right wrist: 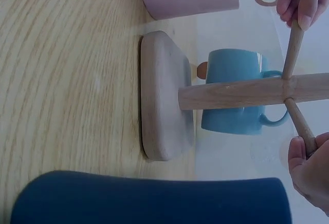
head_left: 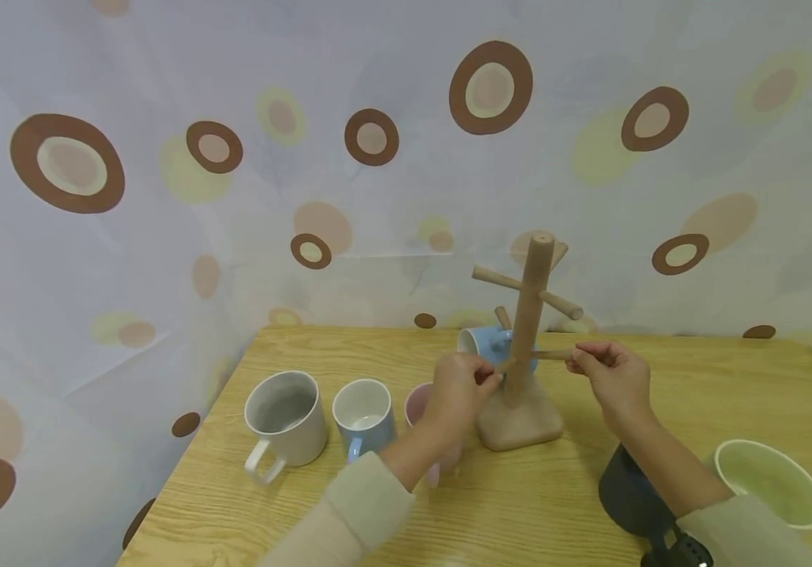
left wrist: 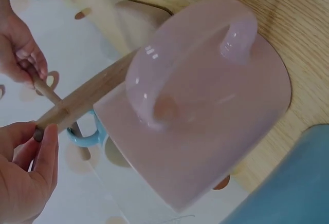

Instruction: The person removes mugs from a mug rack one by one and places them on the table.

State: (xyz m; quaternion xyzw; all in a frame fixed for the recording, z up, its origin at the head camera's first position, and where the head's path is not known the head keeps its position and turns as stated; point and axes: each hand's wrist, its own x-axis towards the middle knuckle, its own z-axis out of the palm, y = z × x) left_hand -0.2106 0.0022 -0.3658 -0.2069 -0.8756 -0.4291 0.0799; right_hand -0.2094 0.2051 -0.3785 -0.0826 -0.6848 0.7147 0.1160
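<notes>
A wooden mug tree (head_left: pixel 529 315) with several pegs stands on the table. My left hand (head_left: pixel 457 394) pinches the end of a lower peg on its near left side. Across the post, my right hand (head_left: pixel 614 386) pinches the tip of another lower peg (head_left: pixel 553 354). Both grips also show in the right wrist view, around the post (right wrist: pixel 236 94). Behind the post a light blue mug (right wrist: pixel 234 70) hangs sideways by its handle, above the base (right wrist: pixel 164 95). My left forearm partly hides a pink mug (left wrist: pixel 205 106).
Left of the pink mug stand a blue-and-white mug (head_left: pixel 366 425) and a larger white mug (head_left: pixel 292 433). A dark blue mug (head_left: pixel 628 492) is under my right forearm, with a pale green vessel (head_left: pixel 770 484) beside it. A patterned curtain (head_left: pixel 406 189) hangs behind the table.
</notes>
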